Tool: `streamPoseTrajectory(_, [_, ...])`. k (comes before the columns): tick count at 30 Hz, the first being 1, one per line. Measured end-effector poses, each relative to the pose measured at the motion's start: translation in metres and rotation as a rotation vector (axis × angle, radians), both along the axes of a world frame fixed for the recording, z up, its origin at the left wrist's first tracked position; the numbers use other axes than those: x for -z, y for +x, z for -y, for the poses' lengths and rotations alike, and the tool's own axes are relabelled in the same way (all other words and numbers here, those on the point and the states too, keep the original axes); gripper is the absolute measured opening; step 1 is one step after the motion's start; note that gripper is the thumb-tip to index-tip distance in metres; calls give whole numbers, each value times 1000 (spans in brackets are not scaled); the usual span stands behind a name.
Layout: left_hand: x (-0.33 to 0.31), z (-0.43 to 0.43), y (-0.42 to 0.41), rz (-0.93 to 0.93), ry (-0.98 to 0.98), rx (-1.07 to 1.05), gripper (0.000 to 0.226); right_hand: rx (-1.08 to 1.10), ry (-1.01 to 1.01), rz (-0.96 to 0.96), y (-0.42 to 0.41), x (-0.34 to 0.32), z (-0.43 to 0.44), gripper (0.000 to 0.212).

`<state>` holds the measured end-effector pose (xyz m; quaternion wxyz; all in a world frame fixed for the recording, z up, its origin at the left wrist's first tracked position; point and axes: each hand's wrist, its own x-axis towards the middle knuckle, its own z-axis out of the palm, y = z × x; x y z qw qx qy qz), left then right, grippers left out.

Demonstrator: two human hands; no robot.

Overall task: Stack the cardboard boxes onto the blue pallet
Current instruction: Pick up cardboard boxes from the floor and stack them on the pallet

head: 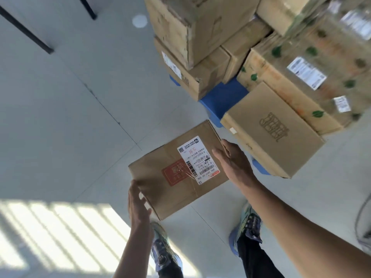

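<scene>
Cardboard box (154, 177) with a white shipping label (197, 159) sits low in the middle, above a grey floor (70, 117), just near and left of the blue pallet (222, 97). The left hand (138, 205) presses its near left corner and the right hand (233, 162) its right side, fingers of both mostly straight. Whether it is lifted cannot be told. Other boxes (271, 129) are stacked on the pallet, far right.

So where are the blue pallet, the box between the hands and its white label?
pallet (222, 97): head view, bare blue top between the stacked boxes.
box (152, 177): head view, brown top face.
label (197, 159): head view, label's middle.
</scene>
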<state>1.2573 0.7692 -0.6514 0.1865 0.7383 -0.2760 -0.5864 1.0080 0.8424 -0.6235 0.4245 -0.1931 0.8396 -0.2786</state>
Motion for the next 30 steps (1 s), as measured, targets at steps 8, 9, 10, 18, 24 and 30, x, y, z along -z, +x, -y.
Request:
streamPoseTrajectory(8, [-73,18,-129,-34,-86,91,62,161,-112,-84,-118,-60,-28,49])
streamPoseTrajectory(9, [-77,18,-143,-35,-88,100,61,175,-119,-81,-130,-62,-31,48])
streamPoseTrajectory(10, [-80,19,-153,-42,-84,111,63,190,-121,-80,-139,-64,-33,49])
streamPoseTrajectory(18, [-86,33,-250,-62,-83,318,56,342,-127,-29,-212,-66,-58,50])
streamPoseTrajectory(24, [-85,81,-316,40,-145,632,85,632,-111,33,-230,-41,-60,48])
streamPoseTrajectory(30, [-77,129,-369,86,-148,851,68,809,-116,134,-229,-29,-53,54])
